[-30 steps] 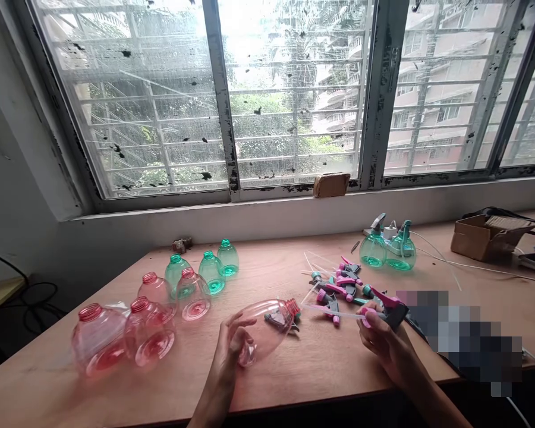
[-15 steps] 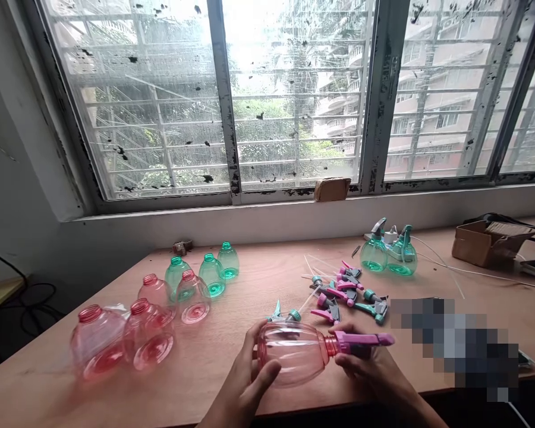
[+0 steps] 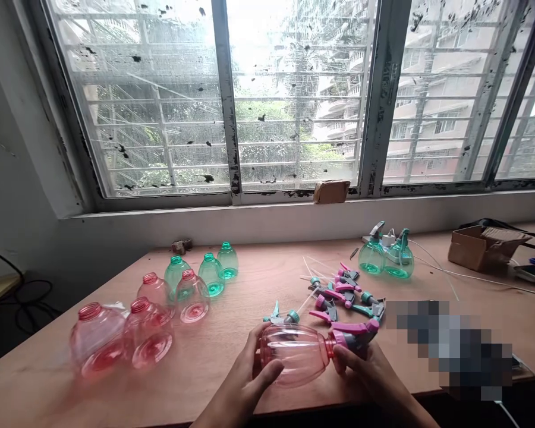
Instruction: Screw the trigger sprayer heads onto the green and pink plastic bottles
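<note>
A clear pink spray bottle (image 3: pixel 294 353) lies sideways above the table's front edge, its neck toward the right. My left hand (image 3: pixel 254 368) is closed around its base end, thumb across the near side. At the neck sits a pink and grey trigger sprayer head (image 3: pixel 352 333), and my right hand (image 3: pixel 361 362) grips it with the thumb by the collar. Just beyond the bottle lie several loose trigger sprayer heads (image 3: pixel 339 291) in pink, teal and grey with thin white tubes. Another teal sprayer head (image 3: pixel 289 318) rests close behind my left hand.
Several open pink bottles (image 3: pixel 149 339) and green bottles (image 3: pixel 211 279) stand at the left. Two green bottles with sprayer heads (image 3: pixel 386 258) stand at the back right, near a cardboard box (image 3: pixel 485 249). White cables cross the right side. A blurred patch (image 3: pixel 455 345) hides something at the right.
The trigger sprayer head has turned about the bottle's neck; its pink trigger now shows on the upper side. My right hand has shifted its grip, while my left hand stays on the bottle.
</note>
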`<state>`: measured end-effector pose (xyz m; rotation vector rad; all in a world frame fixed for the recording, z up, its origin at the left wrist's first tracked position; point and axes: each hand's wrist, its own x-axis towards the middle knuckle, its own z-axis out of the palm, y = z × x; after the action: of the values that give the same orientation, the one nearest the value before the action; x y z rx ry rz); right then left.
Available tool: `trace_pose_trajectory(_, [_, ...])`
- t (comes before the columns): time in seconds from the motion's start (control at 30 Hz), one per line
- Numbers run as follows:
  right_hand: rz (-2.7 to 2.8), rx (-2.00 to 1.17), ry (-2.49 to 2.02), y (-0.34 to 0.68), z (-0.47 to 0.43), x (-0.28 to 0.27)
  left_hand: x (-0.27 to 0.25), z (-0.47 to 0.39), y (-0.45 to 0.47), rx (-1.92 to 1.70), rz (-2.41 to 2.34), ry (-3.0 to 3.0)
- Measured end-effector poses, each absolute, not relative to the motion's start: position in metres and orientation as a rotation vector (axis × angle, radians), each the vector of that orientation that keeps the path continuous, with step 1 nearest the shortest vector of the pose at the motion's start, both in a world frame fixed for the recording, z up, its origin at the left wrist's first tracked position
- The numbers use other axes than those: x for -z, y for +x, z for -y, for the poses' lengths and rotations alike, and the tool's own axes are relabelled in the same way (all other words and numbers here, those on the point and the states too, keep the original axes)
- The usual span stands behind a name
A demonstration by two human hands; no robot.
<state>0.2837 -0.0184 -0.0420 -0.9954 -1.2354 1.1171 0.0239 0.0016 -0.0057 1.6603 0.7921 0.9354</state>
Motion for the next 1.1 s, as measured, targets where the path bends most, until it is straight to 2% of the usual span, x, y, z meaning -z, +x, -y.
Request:
trace_pose_trajectory(0.4, [1.306,-1.08,-1.012,0.286,0.017,0.041,0.027,-0.009,0.021,-1.003,-0.73,1.608])
trace_pose_trajectory(0.73, [1.292,-1.051,-1.025,0.285,0.015,0.042,0.014,-0.007,0.02,-0.788,-0.751,1.725])
trace_pose_trajectory(1.1, [1.358,-0.976,-1.002,0.285,0.015,0.042,0.015,-0.01,0.015,-0.849,-0.743,1.703])
